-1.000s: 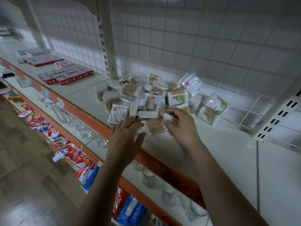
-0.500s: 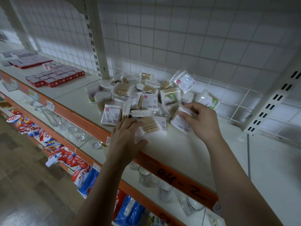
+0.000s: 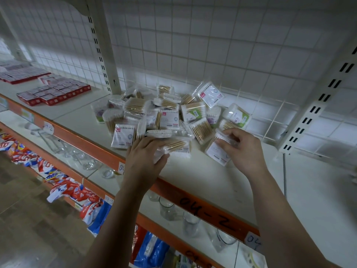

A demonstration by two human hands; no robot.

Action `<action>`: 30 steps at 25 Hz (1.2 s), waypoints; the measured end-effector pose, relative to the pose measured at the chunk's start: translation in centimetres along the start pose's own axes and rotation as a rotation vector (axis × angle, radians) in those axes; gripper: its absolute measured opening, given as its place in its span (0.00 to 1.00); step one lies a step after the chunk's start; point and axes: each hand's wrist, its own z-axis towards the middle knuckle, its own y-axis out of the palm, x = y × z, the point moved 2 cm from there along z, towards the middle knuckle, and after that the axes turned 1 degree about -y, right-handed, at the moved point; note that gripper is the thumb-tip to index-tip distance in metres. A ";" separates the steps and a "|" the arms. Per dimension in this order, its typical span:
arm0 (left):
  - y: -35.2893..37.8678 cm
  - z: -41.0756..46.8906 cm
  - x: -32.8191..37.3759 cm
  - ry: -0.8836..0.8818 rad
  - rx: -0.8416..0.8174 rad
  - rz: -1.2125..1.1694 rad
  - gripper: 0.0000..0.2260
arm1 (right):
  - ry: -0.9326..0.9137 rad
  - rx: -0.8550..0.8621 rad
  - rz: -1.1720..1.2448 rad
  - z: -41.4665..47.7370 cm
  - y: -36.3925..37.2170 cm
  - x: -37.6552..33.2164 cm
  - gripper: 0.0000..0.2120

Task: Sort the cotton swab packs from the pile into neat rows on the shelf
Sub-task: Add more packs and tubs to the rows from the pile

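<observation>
flat, crinkly clear-plastic swab packs (image 3: pixel 170 119)

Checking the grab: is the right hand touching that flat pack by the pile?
Touching. Head view shows the right hand pinching the flat pack at its top.

Bare white shelf (image 3: pixel 212 182) lies open in front and to the right of the pile (image 3: pixel 166 113), so there's room to pass. Behind, the wire grid (image 3: pixel 212 45) blocks; slotted uprights (image 3: pixel 105 55) flank the heap, and red boxes (image 3: pixel 56 92) crowd the left.
</observation>
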 end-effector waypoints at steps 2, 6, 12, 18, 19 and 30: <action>-0.3 0.5 1.2 0.044 0.034 -0.059 0.16 | 0.007 -0.002 0.000 -0.1 -0.6 0.2 0.11; -0.3 2.1 3.8 0.111 0.034 -0.140 0.14 | 0.042 0.008 0.018 -0.5 -2.6 0.8 0.12; 0.7 4.2 9.2 0.262 -0.034 -0.185 0.17 | 0.068 0.021 -0.004 -1.6 -7.2 1.7 0.09; 2.9 5.7 16.2 0.342 -0.085 -0.220 0.15 | 0.061 0.080 -0.081 -3.2 -14.1 2.2 0.11; 3.3 5.9 17.6 0.359 -0.085 -0.230 0.16 | 0.048 0.100 -0.102 -3.6 -15.6 2.3 0.11; 7.1 4.6 35.7 0.522 -0.099 -0.439 0.12 | 0.067 0.389 -0.302 -8.6 -33.8 8.7 0.09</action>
